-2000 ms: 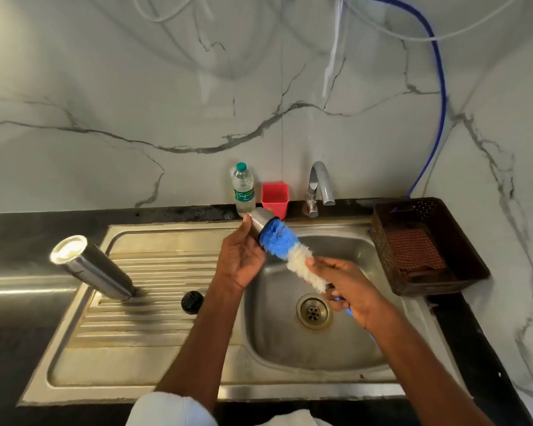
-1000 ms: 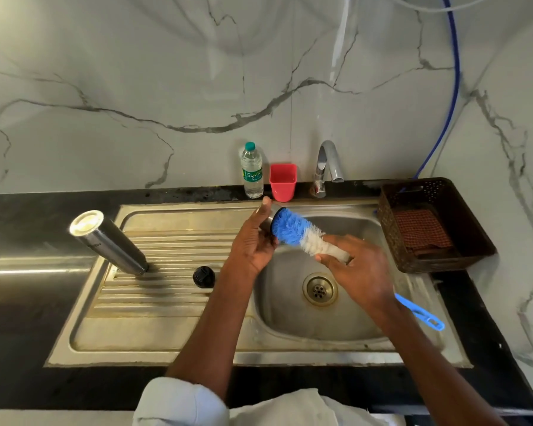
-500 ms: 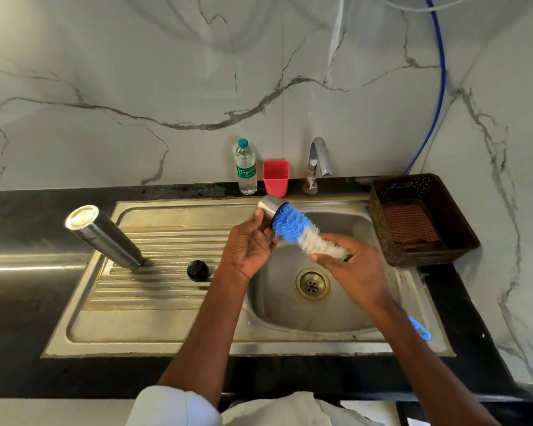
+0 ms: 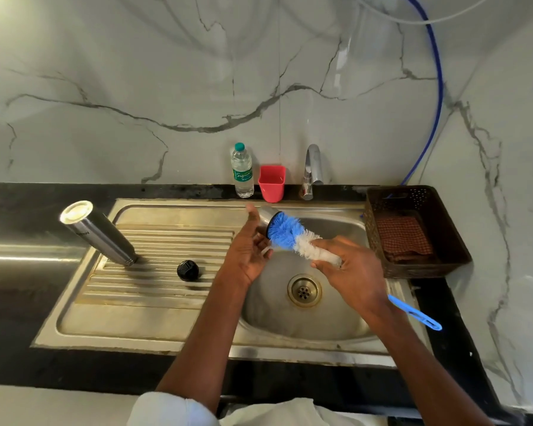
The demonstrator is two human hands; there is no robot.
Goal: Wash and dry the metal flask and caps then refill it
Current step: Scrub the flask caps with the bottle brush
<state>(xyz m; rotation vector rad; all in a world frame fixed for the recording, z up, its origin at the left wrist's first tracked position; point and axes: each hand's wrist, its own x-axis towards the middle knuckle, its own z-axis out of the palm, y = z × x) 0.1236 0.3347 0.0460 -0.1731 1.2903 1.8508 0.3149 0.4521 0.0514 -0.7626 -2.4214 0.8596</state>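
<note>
Left hand (image 4: 246,256) gripping steel cap (image 4: 266,217); right hand (image 4: 351,272) gripping bottle brush (image 4: 293,233), bristles in the cap, above sink basin (image 4: 336,327), near its left rim.

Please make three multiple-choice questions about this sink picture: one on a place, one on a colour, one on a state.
1. Where does the black cap lie?
A. on the drainboard
B. in the basket
C. in the basin

2. What colour is the cup by the tap?
A. green
B. red
C. yellow

3. How does the flask stand?
A. mouth up
B. lying flat
C. mouth down

Answers:
1. A, it rests on the ridges beside the flask.
2. B, it is red beside the bottle.
3. C, its closed base faces up.
</note>
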